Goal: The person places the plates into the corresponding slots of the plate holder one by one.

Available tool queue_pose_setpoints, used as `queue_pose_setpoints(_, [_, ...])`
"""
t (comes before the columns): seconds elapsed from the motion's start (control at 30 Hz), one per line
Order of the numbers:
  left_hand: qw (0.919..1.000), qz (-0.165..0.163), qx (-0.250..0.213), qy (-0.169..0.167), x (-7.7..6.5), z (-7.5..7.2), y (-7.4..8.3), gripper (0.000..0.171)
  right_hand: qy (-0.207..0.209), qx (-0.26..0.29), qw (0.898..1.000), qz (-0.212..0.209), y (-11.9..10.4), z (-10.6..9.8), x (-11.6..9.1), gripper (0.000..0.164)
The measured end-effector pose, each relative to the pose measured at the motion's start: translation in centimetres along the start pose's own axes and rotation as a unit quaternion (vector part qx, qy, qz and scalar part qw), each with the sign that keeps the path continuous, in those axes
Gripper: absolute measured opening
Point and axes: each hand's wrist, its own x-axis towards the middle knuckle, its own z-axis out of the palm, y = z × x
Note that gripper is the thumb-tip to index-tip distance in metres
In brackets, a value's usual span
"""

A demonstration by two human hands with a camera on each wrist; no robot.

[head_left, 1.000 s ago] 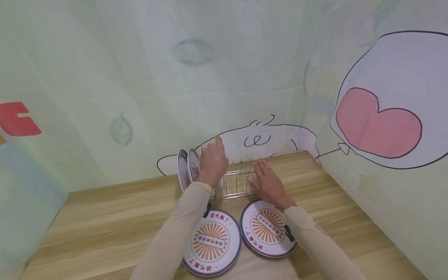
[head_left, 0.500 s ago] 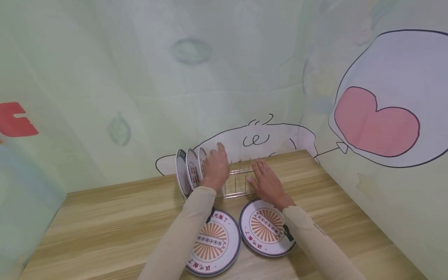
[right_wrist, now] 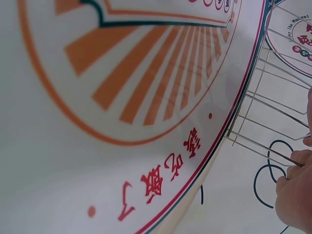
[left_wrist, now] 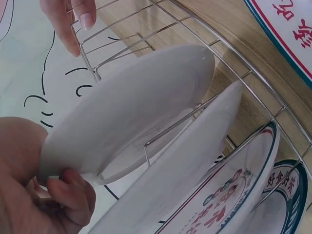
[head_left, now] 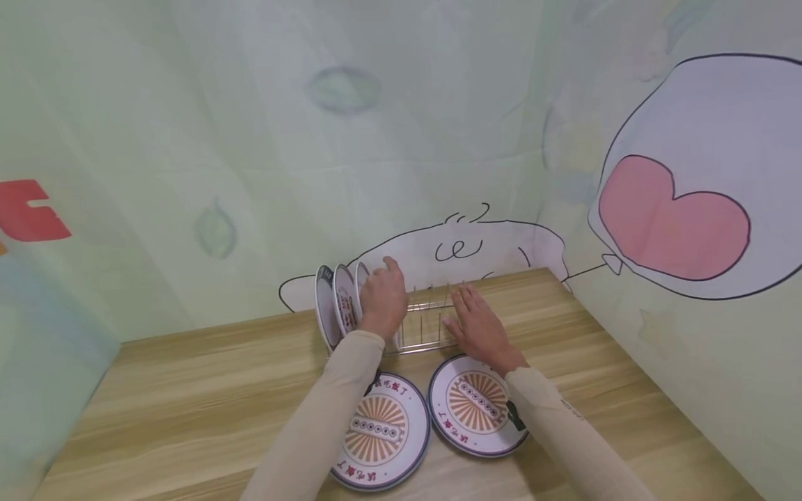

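My left hand (head_left: 385,299) pinches the rim of a white plate (left_wrist: 131,112) that stands tilted in a wire dish rack (head_left: 422,348). In the left wrist view the thumb and curled fingers meet at its near edge. Several plates stand on edge in the rack's left part, among them a plate with red lettering (left_wrist: 214,209) and a green-rimmed plate (left_wrist: 278,209). At the rack's other end, my right hand (head_left: 482,330) holds the end wires between thumb and fingers; in the right wrist view its fingers (right_wrist: 297,190) lie at the wire tips.
In front of the rack, two patterned plates lie face up: a left plate (head_left: 376,445) partly under my left sleeve, and a right plate (head_left: 479,407) below my right wrist. The wooden table (head_left: 188,403) meets a printed cloth wall (head_left: 250,174) behind and at the right.
My left hand first shifts slightly right and lower, uncovering more of the third standing plate, then comes back a little left. My right hand stays at the rack's end.
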Motion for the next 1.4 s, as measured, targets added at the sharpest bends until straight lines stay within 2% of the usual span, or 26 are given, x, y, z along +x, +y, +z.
queue_pose_setpoints(0.23, [0.9997, -0.003, 0.024, 0.001, -0.1, -0.4, -0.5, 0.059, 0.001, -0.005, 1.000, 0.001, -0.1, 0.2, 0.0, 0.063])
queue_pose_setpoints(0.47, [0.9970, 0.021, 0.071, 0.024, -0.2, -1.5, -0.3, 0.053, -0.002, -0.008, 1.000, 0.008, -0.2, 0.1, 0.1, 0.063])
queue_pose_setpoints(0.77, [0.9970, 0.010, 0.074, 0.020, -0.4, -2.2, -0.2, 0.053, -0.005, -0.009, 1.000, 0.006, -0.4, -0.1, 0.1, 0.063])
queue_pose_setpoints(1.07, [0.9974, 0.027, 0.061, 0.029, -0.8, -2.5, -0.1, 0.052, -0.023, -0.010, 1.000, 0.014, -0.4, 0.2, 0.0, 0.065])
queue_pose_setpoints(1.17, [0.9979, 0.043, 0.030, 0.039, -1.4, -3.4, 0.0, 0.053, -0.026, -0.008, 1.000, 0.016, -0.4, 0.2, -0.1, 0.065])
queue_pose_setpoints(1.27, [0.9965, 0.050, -0.047, 0.048, -2.8, -5.0, 0.0, 0.047, -0.022, -0.007, 1.000, 0.014, -0.4, 0.2, -0.1, 0.065])
queue_pose_setpoints(1.4, [0.9809, 0.072, -0.170, 0.061, -5.8, -7.3, -0.4, 0.040, -0.006, -0.004, 1.000, 0.011, -0.4, 0.0, 0.0, 0.065])
